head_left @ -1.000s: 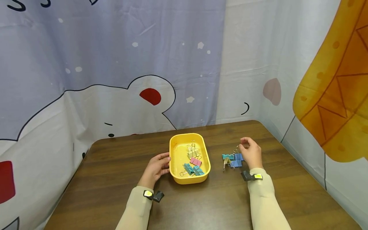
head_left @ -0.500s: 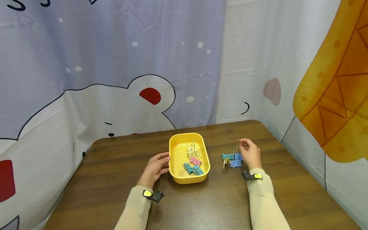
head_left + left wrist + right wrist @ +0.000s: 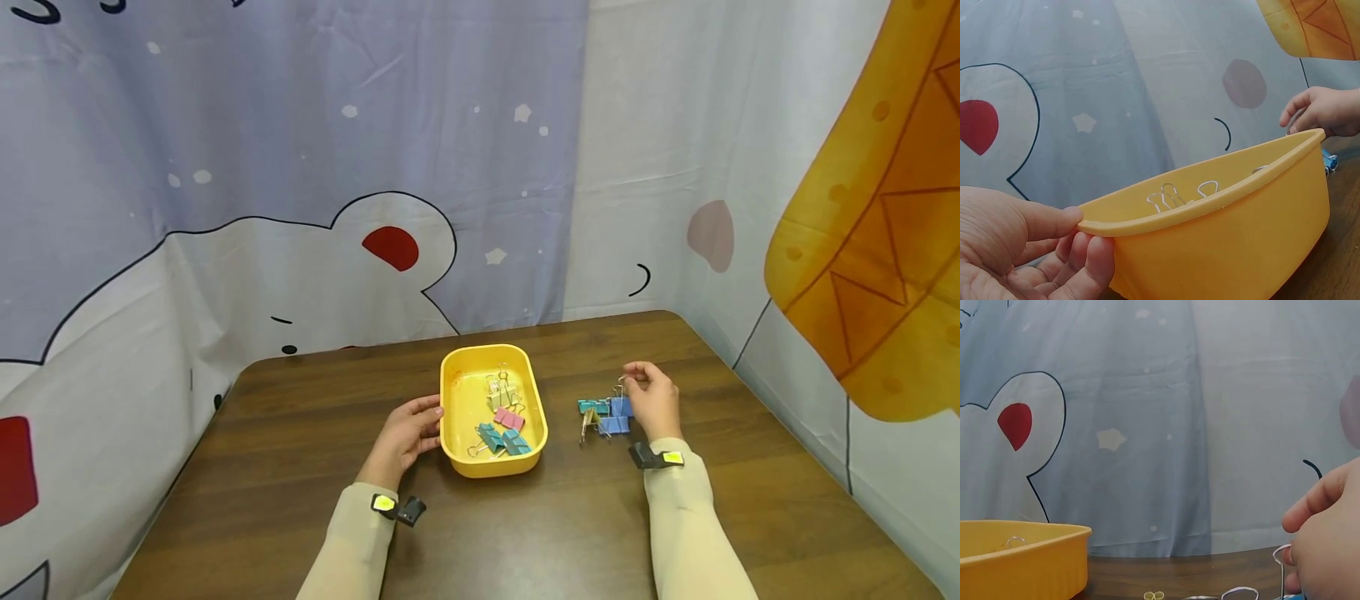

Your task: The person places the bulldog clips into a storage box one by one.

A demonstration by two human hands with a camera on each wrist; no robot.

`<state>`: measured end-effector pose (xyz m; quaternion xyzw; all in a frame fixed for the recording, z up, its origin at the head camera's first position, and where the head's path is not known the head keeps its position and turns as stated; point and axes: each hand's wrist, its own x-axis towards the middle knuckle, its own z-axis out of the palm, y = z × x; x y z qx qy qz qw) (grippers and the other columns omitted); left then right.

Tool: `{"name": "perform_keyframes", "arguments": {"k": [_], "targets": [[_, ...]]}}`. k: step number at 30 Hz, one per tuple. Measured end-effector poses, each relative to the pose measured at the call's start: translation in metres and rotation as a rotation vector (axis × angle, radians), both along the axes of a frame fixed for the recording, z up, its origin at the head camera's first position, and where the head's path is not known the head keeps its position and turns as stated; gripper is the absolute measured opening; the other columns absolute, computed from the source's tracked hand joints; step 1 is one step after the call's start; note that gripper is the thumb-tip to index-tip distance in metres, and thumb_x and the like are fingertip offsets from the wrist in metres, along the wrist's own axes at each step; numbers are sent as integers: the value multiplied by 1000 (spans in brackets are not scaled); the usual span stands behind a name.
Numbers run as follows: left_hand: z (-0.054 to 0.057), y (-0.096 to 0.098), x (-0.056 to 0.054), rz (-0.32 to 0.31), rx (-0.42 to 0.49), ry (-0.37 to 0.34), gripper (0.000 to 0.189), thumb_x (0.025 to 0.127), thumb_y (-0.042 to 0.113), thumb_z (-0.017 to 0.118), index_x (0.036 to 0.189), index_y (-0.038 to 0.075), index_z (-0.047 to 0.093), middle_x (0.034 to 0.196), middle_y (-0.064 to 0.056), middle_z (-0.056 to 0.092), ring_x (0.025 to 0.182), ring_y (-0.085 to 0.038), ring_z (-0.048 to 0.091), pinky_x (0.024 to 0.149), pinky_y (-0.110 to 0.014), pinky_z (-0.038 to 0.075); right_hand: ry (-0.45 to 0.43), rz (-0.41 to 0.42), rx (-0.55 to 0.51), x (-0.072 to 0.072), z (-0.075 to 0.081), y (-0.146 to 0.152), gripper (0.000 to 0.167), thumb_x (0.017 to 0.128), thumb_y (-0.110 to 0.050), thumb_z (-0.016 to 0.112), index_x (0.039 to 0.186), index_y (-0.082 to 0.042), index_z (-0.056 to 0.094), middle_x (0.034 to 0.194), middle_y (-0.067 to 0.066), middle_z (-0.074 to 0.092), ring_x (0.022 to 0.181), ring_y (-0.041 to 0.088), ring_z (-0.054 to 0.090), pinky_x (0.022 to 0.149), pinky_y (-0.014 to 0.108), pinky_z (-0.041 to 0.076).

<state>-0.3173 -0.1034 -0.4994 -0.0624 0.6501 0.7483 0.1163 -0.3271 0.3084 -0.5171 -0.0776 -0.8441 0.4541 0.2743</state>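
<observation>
My left hand (image 3: 406, 437) grips the left side of a yellow plastic tub (image 3: 450, 446); in the left wrist view the thumb (image 3: 1054, 222) lies over the rim with fingers curled beneath it. Inside are pale yellow binder clips (image 3: 501, 398), a pink binder clip (image 3: 509, 419) and teal binder clips (image 3: 491, 437). To the right, my right hand (image 3: 656, 402) pinches the wire handle (image 3: 1281, 565) of a blue binder clip (image 3: 621, 407). Beside that lie another blue binder clip (image 3: 613, 426), a teal one (image 3: 593, 407) and a gold-coloured one (image 3: 589, 423).
A brown wooden table (image 3: 300, 483) carries everything. Behind it hangs a printed curtain (image 3: 495, 167), close along the back and right edges. Each wrist wears a small black camera, such as the left one (image 3: 410, 510).
Hardly anything differs. Both hands keep their places, the left on the tub and the right at the blue binder clip, while the head view has shifted very slightly.
</observation>
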Motion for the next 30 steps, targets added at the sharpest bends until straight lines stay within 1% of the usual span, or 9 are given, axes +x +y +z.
{"name": "perform_keyframes", "arguments": {"k": [2,6,10,14,19,23,27,30], "targets": [[0,0,0,-1,1,1,40,101,9,62,140,0,56,111,-20,64,82,-20,63,73,-35,61,27,-20,-10,0,1,0,13,95,-2,63,106,-3,70,100,15,74,83,19,68,66,13,45],[0,0,0,-1,4,4,40,101,9,62,140,-1,56,110,-20,64,82,-20,64,71,-34,61,70,-49,-28,0,6,-2,10,97,-2,63,104,-3,70,99,14,74,80,12,66,64,10,44],[0,0,0,0,6,4,40,101,8,62,140,-1,56,110,-20,64,82,-20,64,70,-34,61,100,-54,-43,1,14,-4,9,97,-3,63,103,-2,70,98,14,74,77,7,65,64,9,44],[0,0,0,1,-1,7,40,101,9,62,140,-1,55,109,-20,64,81,-19,63,68,-33,61,131,-52,-31,2,24,-7,9,97,-5,64,103,-4,71,96,13,75,75,3,64,65,10,44],[0,0,0,1,-4,9,40,101,8,62,140,0,56,110,-21,64,81,-19,63,70,-33,61,162,-41,17,5,35,-13,9,97,-5,64,102,-5,71,93,12,74,74,8,63,63,13,43],[0,0,0,3,-5,9,40,101,8,62,140,0,56,112,-21,64,83,-20,63,71,-34,61,190,-30,40,8,43,-20,8,95,-4,66,100,-5,71,87,11,73,71,13,60,60,15,41],[0,0,0,2,-9,6,41,101,9,62,140,0,55,111,-21,63,84,-21,63,72,-35,61,206,4,41,9,50,-31,6,94,-4,67,98,-5,72,84,10,72,70,14,59,59,16,41],[0,0,0,2,-8,10,40,101,9,62,140,0,56,110,-21,64,83,-21,63,71,-35,61,222,38,53,10,55,-40,7,95,-4,66,97,-6,72,84,10,71,71,17,60,59,16,42]]}}
